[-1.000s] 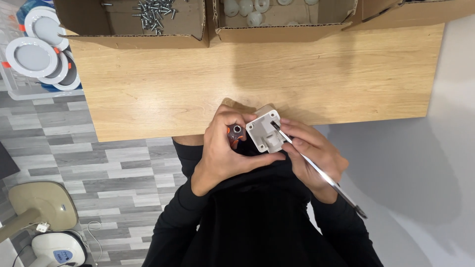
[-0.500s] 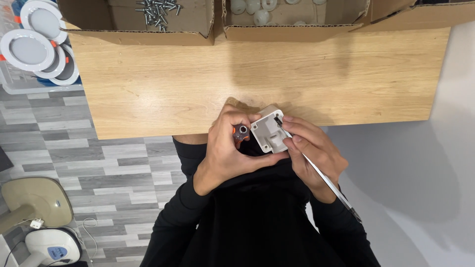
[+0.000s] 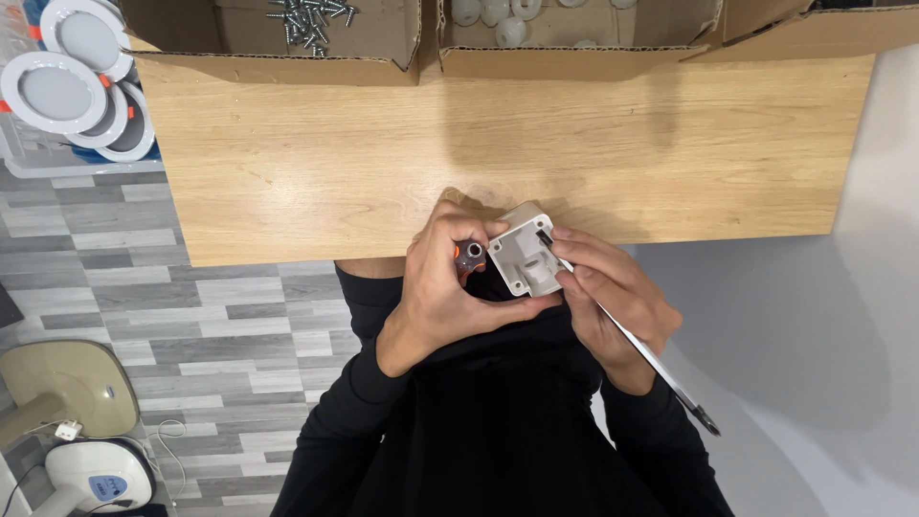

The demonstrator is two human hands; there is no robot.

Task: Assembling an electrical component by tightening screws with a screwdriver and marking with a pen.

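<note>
My left hand [image 3: 442, 287] grips a small white plastic box [image 3: 526, 255] at the near edge of the wooden table [image 3: 383, 163], with a dark round part with an orange band [image 3: 470, 254] showing between its fingers. My right hand [image 3: 613, 297] holds a long thin screwdriver [image 3: 632, 337] whose tip sits inside the box's open side. The tool's shaft runs back past my right wrist. Both hands are close to my chest, over my black sleeves.
Open cardboard boxes stand along the table's far edge: one with several screws [image 3: 311, 17], one with several white round parts [image 3: 498, 14]. White round lamp rings [image 3: 72, 81] lie in a tray at far left. A beige fan base [image 3: 72, 388] sits on the grey floor.
The view has shifted slightly. My hands hold the same grip on the box and the screwdriver; the tip stays in the box.
</note>
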